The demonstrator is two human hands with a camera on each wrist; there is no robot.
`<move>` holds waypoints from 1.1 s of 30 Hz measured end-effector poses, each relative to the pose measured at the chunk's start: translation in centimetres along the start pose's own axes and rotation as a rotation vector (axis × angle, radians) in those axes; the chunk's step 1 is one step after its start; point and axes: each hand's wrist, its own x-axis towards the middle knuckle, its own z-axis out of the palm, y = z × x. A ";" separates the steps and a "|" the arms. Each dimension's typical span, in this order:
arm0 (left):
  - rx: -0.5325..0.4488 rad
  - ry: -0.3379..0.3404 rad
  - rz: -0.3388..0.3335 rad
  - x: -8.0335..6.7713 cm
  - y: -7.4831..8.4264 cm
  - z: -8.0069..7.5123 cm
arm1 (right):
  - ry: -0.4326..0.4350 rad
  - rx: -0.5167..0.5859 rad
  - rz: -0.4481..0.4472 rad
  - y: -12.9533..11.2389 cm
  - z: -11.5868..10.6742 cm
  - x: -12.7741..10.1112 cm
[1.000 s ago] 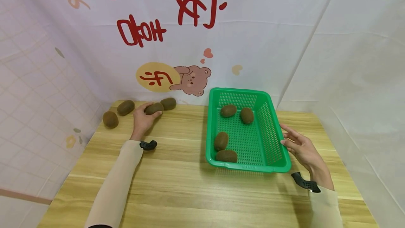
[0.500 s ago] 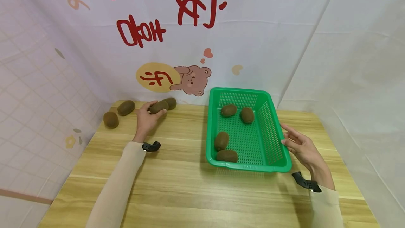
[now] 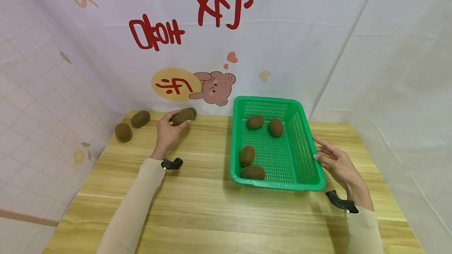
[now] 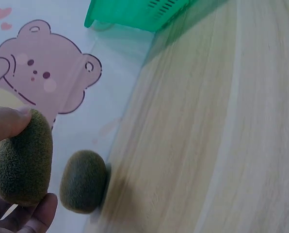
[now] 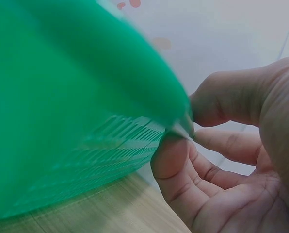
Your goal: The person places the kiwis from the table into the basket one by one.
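Note:
My left hand (image 3: 167, 131) pinches a brown kiwi (image 3: 183, 117) between thumb and fingers, at the back left of the table. Just behind it lies a second kiwi (image 4: 84, 181), seen apart from the held one in the left wrist view. The right hand (image 3: 339, 166) pinches the right rim of a green plastic basket (image 3: 279, 185), thumb on one side and fingertips against the other. Inside the basket lie several kiwis, two toward the back, one kiwi (image 3: 247, 155) and another kiwi (image 3: 253, 172) at the front left.
Two more kiwis, one kiwi (image 3: 140, 119) at the back and one kiwi (image 3: 123, 132) by the left edge, lie on the wooden table (image 3: 212, 214). A white printed cloth (image 3: 282, 50) hangs right behind the table, with more cloth at both sides.
My left hand has moved right with the kiwi it holds, which now partly covers the kiwi behind it in the head view. The right hand and basket have stayed in place.

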 end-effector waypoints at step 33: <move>-0.156 -0.083 0.115 -1.8 6.4 2.5 | -0.001 -0.023 -0.006 0.1 0.1 -0.1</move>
